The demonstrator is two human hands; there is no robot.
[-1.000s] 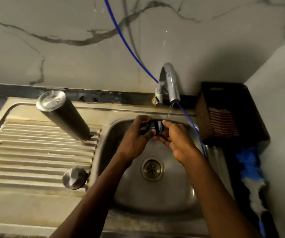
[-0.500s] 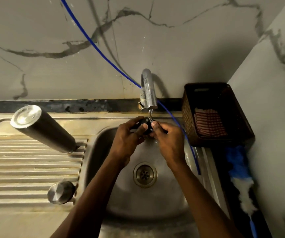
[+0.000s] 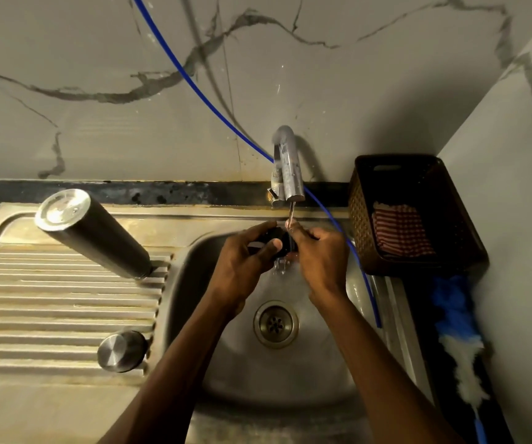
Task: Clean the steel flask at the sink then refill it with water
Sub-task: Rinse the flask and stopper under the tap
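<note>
Head view: left hand [image 3: 242, 267] & right hand [image 3: 320, 261] met over round steel sink basin [image 3: 277, 379], both gripping small black flask stopper [image 3: 279, 240] under thin water stream [image 3: 291, 213] from curved chrome tap [image 3: 287, 165]. Left fingers curled round stopper, thumb across its front; right fingers [image 3: 296, 230] pinched its right side. Water splashed down below hands toward round steel drain [image 3: 275, 323]. Tall cylindrical dark steel flask [image 3: 93, 233] stood upside down on ribbed steel drainboard [image 3: 50, 299], left of basin, base up, well apart from hands. Small round steel flask cap [image 3: 120, 350] sat on drainboard nearer cam, just beside basin edge. Thin blue hose [image 3: 194, 88] ran down marble wall, behind tap, along basin's right rim. Dark woven plastic basket [image 3: 363, 225] w/ red-white striped cloth [image 3: 400, 232] sat right of tap. Blue-white fluffy duster [image 3: 456, 334] lay below basket.
</note>
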